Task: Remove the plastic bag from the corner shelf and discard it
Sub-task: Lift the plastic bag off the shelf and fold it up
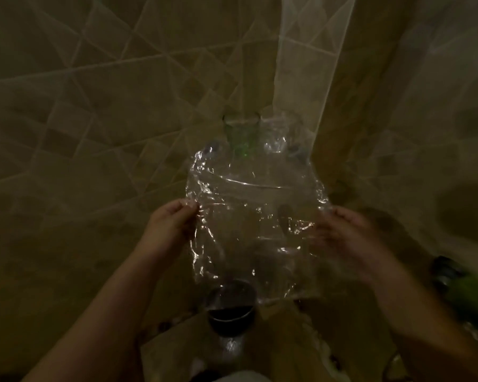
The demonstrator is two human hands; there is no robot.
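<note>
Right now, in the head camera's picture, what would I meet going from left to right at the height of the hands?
Tiled wall → left hand → clear plastic bag → right hand, blurred → dark and green object at the right edge.

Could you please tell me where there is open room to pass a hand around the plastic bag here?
Open room lies left of the left hand, before the bare tiled wall. It is crowded below the plastic bag, where a dark round container sits, and at lower right beside a green object.

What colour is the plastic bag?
Clear, see-through plastic bag, shown in the head view.
</note>
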